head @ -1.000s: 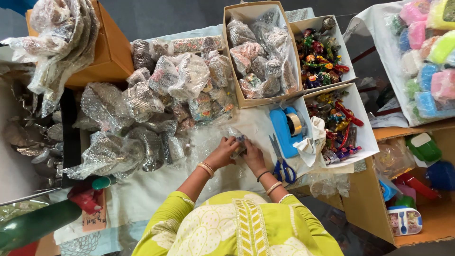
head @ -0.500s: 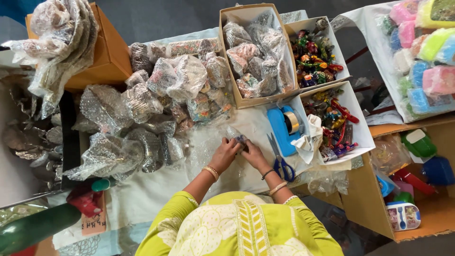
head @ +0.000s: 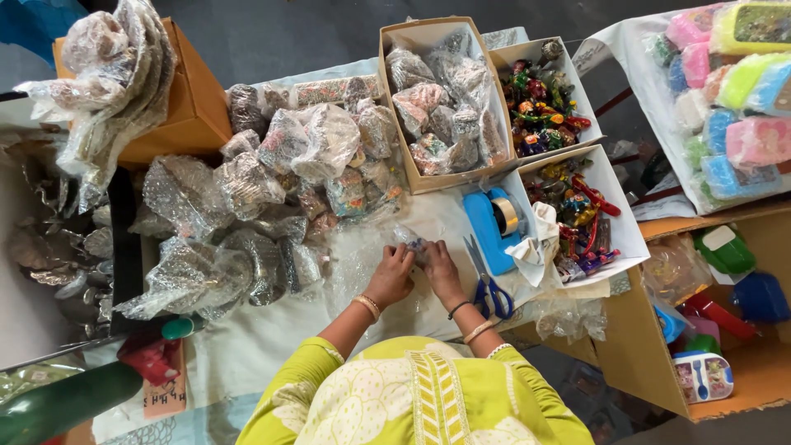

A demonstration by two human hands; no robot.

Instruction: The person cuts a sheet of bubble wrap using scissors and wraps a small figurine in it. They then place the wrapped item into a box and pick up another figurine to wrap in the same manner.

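Both of my hands meet over a sheet of bubble wrap on the white-covered table. My left hand and my right hand pinch a small colourful item wrapped in clear bubble wrap between their fingertips. Blue-handled scissors lie just right of my right hand. A blue tape dispenser stands beyond the scissors.
A pile of wrapped bundles fills the table's left and middle. A cardboard box of wrapped items and two white boxes of colourful figurines stand at the back right. Bright plastic toys lie far right. A brown box stands at left.
My hands stay together on the small wrapped item, with only slight finger movement. The view has shifted a little.
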